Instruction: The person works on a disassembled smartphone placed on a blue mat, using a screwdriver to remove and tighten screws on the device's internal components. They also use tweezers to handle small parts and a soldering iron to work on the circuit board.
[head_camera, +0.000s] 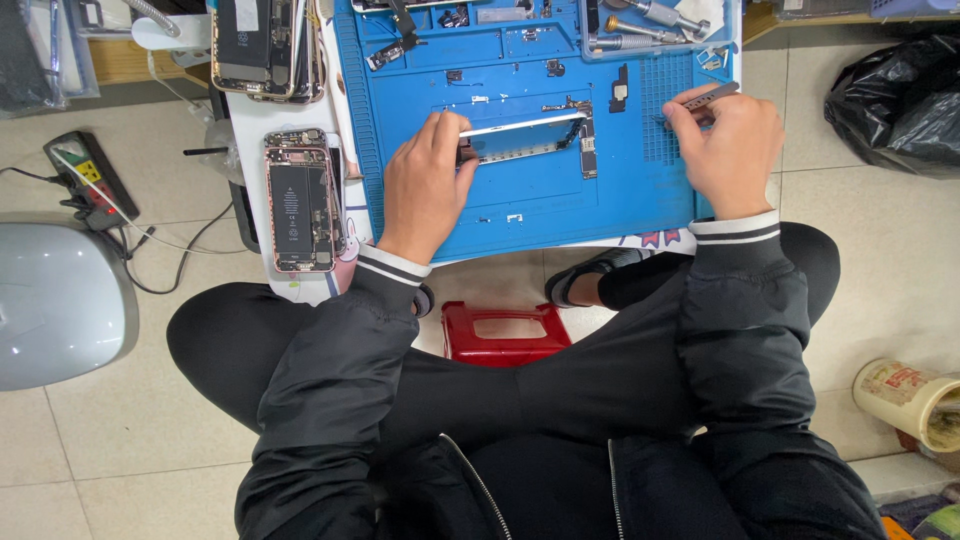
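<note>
From the head cam: left hand (425, 180) pinches the stripped phone frame (525, 138) mid-mat on the blue repair mat (520, 215), right hand (728, 145) pinching tweezers (710, 96) near the mat's right edge. Looks gutted already; logic board (587, 150) seemingly left inside.

Left hand (425, 185) curled palm-down, fingers pinched, right hand (728, 148) fisted with fingertips pressed together, forearms extended forward
</note>
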